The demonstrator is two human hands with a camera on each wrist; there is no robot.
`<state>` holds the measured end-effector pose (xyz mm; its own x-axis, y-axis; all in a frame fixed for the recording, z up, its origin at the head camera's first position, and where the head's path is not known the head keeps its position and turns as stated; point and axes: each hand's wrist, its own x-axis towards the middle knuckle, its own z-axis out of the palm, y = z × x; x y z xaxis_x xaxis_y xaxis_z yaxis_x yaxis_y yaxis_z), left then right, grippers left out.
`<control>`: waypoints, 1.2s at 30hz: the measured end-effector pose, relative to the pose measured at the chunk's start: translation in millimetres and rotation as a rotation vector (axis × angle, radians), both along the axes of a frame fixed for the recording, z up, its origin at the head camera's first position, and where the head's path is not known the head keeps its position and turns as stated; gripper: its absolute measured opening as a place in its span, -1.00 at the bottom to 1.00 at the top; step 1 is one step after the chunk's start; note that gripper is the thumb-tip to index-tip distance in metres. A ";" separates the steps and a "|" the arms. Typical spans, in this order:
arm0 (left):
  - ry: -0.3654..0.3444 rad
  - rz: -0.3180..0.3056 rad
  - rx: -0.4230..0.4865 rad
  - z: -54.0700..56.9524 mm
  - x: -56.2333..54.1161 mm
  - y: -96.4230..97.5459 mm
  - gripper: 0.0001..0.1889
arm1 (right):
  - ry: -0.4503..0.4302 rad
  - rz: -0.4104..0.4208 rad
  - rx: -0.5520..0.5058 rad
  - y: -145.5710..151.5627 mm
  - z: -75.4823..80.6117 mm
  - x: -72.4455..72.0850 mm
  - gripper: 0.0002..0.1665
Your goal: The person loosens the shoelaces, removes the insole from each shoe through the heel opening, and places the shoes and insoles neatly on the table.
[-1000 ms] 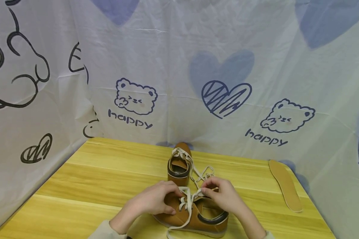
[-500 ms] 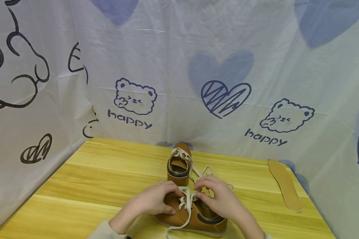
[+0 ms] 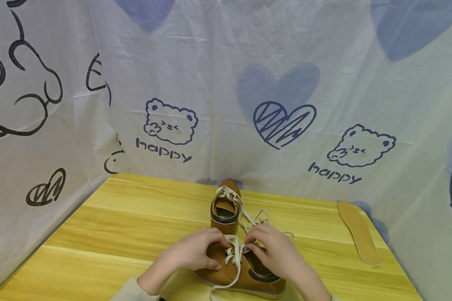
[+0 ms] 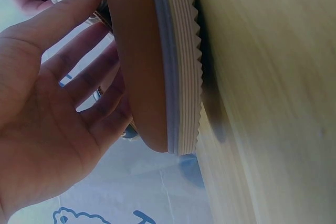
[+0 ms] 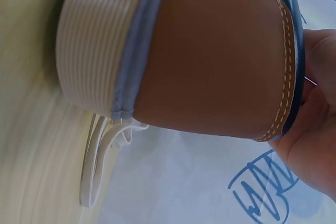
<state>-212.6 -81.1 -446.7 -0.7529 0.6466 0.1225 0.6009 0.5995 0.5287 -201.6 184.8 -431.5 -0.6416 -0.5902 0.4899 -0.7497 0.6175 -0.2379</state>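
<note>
A brown lace-up shoe (image 3: pixel 261 288) sits sideways on the table at the front, toe to the left. My left hand (image 3: pixel 193 251) holds its toe, thumb on the near side and fingers over the far side; the left wrist view shows the thumb along the brown upper (image 4: pixel 139 66). At the top of the opening, my right hand (image 3: pixel 276 248) pinches the white shoelace (image 3: pixel 238 265) by the upper eyelets. One lace end trails down the near side onto the table. From the right wrist, the heel (image 5: pixel 215 61) hides the right fingertips.
A matching brown shoe (image 3: pixel 224 227) stands just behind, toe pointing away, its loose laces spread to the right. A tan insole (image 3: pixel 358 234) lies at the table's right edge. Printed cloth (image 3: pixel 226 146) hangs behind the wooden table (image 3: pixel 128 217).
My right hand has moved left along the shoe opening to the upper eyelets and dipped slightly. A lace loop now shows behind that hand. The left hand keeps its place on the toe.
</note>
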 end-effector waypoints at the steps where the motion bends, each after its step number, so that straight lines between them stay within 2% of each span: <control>1: 0.002 -0.001 0.002 0.1 0.2 0.0 -0.58 | -0.018 -0.003 -0.010 0.3 0.4 -0.2 -0.81; 6: 0.012 0.001 0.004 0.3 0.6 0.4 -0.57 | -0.123 -0.022 -0.094 4.0 1.8 -2.7 -0.83; 13: 0.000 0.016 -0.008 0.9 1.7 0.8 -0.57 | -0.289 0.004 -0.331 12.2 -4.9 -13.2 -0.87; 18: -0.001 0.006 -0.003 1.7 1.9 1.0 -0.57 | -0.443 -0.092 -0.451 14.2 -6.4 -16.1 -0.94; 22: -0.001 0.005 -0.011 1.4 1.1 1.4 -0.57 | -0.525 -0.154 -0.467 15.7 -6.0 -17.6 -0.97; 27: 0.000 0.002 -0.015 2.5 1.6 1.3 -0.57 | -0.552 -0.153 -0.389 19.3 -6.9 -19.2 -0.96; 31: -0.005 0.000 -0.010 4.1 3.0 1.1 -0.57 | -0.553 -0.135 -0.391 19.2 -8.1 -19.4 -0.92; 34: -0.004 0.001 -0.008 4.2 3.2 1.1 -0.57 | -0.484 -0.093 -0.414 17.5 -7.6 -18.3 -0.88; 36: -0.002 0.002 -0.005 4.2 3.1 1.2 -0.58 | -0.400 -0.044 -0.408 16.5 -6.6 -17.0 -0.83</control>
<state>-209.5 -79.9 -442.5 -0.7546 0.6455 0.1179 0.5985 0.6034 0.5271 -218.6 201.2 -438.1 -0.8438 -0.3723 0.3866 -0.5278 0.4446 -0.7237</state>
